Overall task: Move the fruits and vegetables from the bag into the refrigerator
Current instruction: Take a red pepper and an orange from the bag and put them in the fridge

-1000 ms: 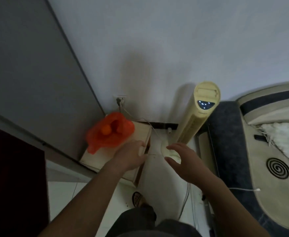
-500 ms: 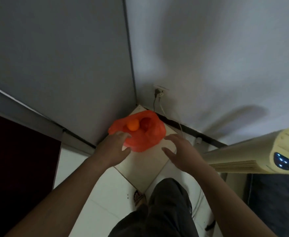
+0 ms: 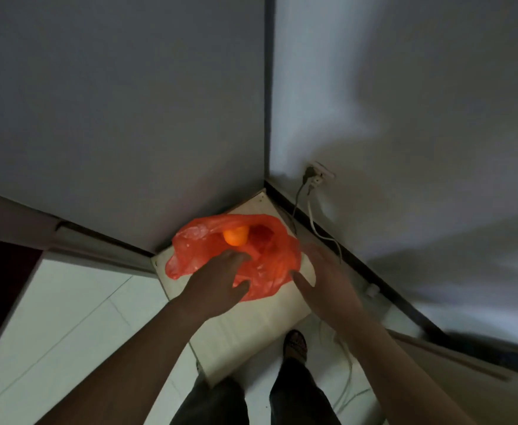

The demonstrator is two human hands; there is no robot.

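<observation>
An orange plastic bag (image 3: 271,265) sits on a small cream table (image 3: 251,329) in the corner, with an orange (image 3: 236,236) showing at its mouth. The left hand (image 3: 218,280) rests spread on the bag, gripping nothing. The right hand (image 3: 328,277) hovers flat-fingered just beside it.

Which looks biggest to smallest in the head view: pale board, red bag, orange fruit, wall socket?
pale board
red bag
orange fruit and wall socket: look alike, socket farther away, so unranked

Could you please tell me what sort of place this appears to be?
Probably a corner of a home: a tiled floor, a wall socket with cords plugged in, and an orange bag of fruit on a low pale stand.
</observation>
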